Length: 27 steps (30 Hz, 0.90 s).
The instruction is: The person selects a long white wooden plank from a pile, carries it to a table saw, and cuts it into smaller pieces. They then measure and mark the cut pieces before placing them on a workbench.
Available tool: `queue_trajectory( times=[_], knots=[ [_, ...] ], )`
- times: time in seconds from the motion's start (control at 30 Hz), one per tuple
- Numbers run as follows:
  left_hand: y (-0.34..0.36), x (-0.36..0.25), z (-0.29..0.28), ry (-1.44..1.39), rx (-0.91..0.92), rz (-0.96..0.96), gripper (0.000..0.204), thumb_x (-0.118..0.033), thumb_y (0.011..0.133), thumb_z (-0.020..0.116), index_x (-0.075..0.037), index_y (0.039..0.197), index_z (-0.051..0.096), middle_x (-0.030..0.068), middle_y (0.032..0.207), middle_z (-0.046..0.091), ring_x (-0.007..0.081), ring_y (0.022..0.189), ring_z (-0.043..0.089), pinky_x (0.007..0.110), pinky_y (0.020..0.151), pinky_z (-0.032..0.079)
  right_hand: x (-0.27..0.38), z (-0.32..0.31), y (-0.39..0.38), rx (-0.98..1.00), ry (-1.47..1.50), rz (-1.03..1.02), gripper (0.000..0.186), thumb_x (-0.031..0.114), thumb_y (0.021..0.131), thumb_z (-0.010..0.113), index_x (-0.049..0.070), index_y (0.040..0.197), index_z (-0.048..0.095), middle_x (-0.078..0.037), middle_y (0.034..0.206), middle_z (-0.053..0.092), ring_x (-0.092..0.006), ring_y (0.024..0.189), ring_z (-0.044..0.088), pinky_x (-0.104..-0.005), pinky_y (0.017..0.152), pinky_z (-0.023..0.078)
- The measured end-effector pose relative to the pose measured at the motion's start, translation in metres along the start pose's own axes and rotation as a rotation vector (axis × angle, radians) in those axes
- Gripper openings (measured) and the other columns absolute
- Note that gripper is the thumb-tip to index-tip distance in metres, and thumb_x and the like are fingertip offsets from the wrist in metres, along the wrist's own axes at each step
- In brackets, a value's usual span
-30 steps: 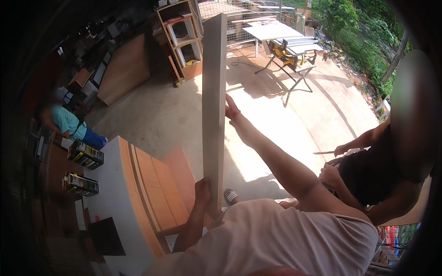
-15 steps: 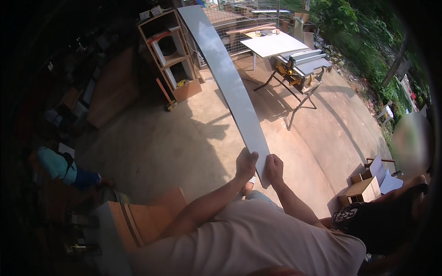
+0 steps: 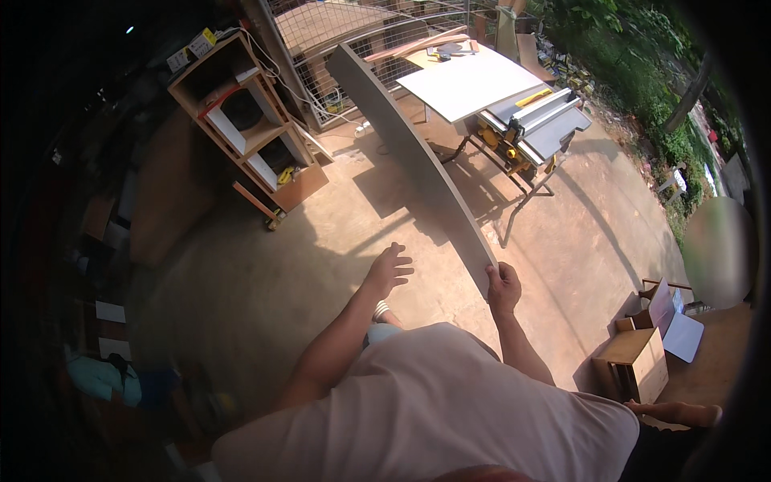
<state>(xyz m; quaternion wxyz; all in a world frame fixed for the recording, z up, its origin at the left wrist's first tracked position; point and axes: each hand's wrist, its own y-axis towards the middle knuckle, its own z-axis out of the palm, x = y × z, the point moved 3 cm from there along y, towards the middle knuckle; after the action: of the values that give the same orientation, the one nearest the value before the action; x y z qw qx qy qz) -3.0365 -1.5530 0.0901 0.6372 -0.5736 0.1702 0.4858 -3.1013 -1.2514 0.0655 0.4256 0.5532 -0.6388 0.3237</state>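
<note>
A long, narrow grey board [image 3: 426,165] slants away from me, tilted up on its edge, its far end raised toward the wire mesh. My right hand [image 3: 503,287] grips its near end, thumb on top; the fingers beneath are partly hidden. To the left of the board, my left hand [image 3: 390,271] hangs in the air with fingers spread, holding nothing. The table saw [image 3: 526,128] on its folding stand is beyond the board to the right, with a white panel [image 3: 466,80] beside it.
An open wooden cabinet [image 3: 249,120] stands ahead on the left, with tools in it. A small wooden box unit [image 3: 630,357] lies at the right, near another person's arm [image 3: 683,414]. At the far left a person in a turquoise shirt [image 3: 100,377] is bent low in shadow.
My left hand has let go of the board and moved left, its fingers opening. The board has turned from lying flat onto its edge, and its near end has shifted right with my right hand.
</note>
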Motion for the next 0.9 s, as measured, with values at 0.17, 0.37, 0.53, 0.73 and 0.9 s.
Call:
queue_trajectory(
  times=[0.17,0.37,0.53,0.73,0.9],
  knots=[
    [0.145,-0.054,-0.041,0.058,0.079,-0.118,0.064,-0.058,0.100,0.043,-0.009,0.141,0.042,0.0150,0.127,0.056,0.0288,0.109,0.058,0.043,0.086,0.046,0.004,0.059,0.074,-0.080,-0.094,0.009,0.026,0.026,0.082,0.077,0.006,0.097,0.070,-0.007,0.084,0.067,-0.0197,0.079,0.065,-0.0330,0.072,0.049],
    [0.324,-0.127,-0.125,0.217,0.054,-0.335,0.064,-0.061,0.096,0.049,-0.010,0.136,0.046,0.0138,0.124,0.056,0.0327,0.113,0.057,0.049,0.092,0.044,0.042,0.108,0.155,-0.327,-0.418,-0.122,0.024,0.023,0.078,0.077,0.006,0.091,0.067,-0.008,0.078,0.061,-0.0261,0.076,0.061,-0.0374,0.068,0.047],
    [0.448,-0.203,-0.123,0.280,0.052,-0.382,0.066,-0.061,0.095,0.052,-0.010,0.137,0.045,0.0156,0.131,0.054,0.0368,0.121,0.054,0.053,0.097,0.041,0.073,0.143,0.190,-0.398,-0.447,0.019,0.020,0.022,0.080,0.074,0.006,0.092,0.069,-0.010,0.081,0.064,-0.0279,0.077,0.062,-0.0372,0.071,0.048],
    [0.581,-0.282,-0.083,0.232,0.069,-0.405,0.071,-0.056,0.097,0.050,-0.009,0.148,0.036,0.0195,0.145,0.046,0.0401,0.128,0.050,0.054,0.104,0.037,0.034,0.200,0.246,-0.444,-0.167,0.238,0.033,0.032,0.091,0.064,0.001,0.082,0.069,-0.005,0.062,0.058,-0.0150,0.061,0.056,-0.0340,0.061,0.045],
    [0.666,-0.329,-0.053,0.358,-0.122,-0.406,0.076,-0.053,0.093,0.059,-0.007,0.149,0.035,0.0220,0.145,0.044,0.0404,0.128,0.049,0.055,0.105,0.038,0.003,0.233,0.309,-0.382,-0.031,0.554,0.049,0.034,0.094,0.057,-0.001,0.061,0.047,-0.002,0.056,0.042,-0.0122,0.056,0.038,-0.0371,0.053,0.033]
  ],
)
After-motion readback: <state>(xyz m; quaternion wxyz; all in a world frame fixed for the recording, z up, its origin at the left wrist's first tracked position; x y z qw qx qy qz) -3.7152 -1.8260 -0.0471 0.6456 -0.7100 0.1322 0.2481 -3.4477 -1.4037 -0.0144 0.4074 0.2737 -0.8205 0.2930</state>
